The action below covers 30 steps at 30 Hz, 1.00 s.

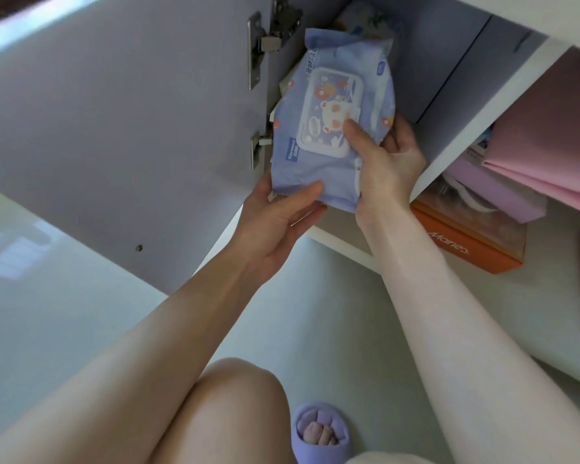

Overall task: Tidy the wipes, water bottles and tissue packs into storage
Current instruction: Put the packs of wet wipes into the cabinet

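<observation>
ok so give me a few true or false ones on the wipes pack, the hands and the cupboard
1. The left hand and right hand both hold the wipes pack. True.
2. The cabinet door is shut. False: it stands wide open.
3. An orange box lies lower down, to the right of the pack. True.
4. The foot in view is bare. False: it wears a purple slipper.
</observation>
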Tool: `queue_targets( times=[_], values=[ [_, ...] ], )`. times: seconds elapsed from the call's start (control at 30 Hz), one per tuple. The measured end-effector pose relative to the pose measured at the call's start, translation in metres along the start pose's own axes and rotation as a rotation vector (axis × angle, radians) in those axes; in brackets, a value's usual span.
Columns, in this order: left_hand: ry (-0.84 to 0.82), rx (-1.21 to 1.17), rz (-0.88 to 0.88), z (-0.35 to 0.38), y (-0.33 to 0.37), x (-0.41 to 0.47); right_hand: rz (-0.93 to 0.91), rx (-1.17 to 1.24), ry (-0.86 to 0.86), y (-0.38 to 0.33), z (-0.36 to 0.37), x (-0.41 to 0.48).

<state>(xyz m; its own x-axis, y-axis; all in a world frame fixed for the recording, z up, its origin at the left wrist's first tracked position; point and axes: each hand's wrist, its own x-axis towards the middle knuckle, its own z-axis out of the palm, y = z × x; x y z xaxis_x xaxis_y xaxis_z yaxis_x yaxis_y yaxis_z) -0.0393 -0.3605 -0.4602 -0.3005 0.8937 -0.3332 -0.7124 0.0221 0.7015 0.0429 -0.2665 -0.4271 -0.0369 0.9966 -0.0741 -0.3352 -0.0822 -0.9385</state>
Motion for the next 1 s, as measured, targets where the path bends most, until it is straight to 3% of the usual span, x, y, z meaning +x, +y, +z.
queue_targets(
  times=[0.23, 0.53, 0.8, 1.0],
  values=[
    [0.044, -0.118, 0.038, 0.009, -0.001, 0.009, 0.005, -0.014, -0.016, 0.007, -0.002, -0.001],
    [0.039, -0.203, 0.075, 0.026, 0.010, 0.024, -0.071, -0.152, -0.196, 0.007, -0.026, -0.024],
    [0.064, -0.314, 0.073, 0.042, 0.020, 0.040, -0.112, -0.148, -0.159, 0.004, -0.015, -0.008],
    [-0.029, -0.344, 0.014, 0.030, 0.005, 0.032, -0.110, -0.136, -0.161, 0.006, -0.014, -0.006]
  ],
)
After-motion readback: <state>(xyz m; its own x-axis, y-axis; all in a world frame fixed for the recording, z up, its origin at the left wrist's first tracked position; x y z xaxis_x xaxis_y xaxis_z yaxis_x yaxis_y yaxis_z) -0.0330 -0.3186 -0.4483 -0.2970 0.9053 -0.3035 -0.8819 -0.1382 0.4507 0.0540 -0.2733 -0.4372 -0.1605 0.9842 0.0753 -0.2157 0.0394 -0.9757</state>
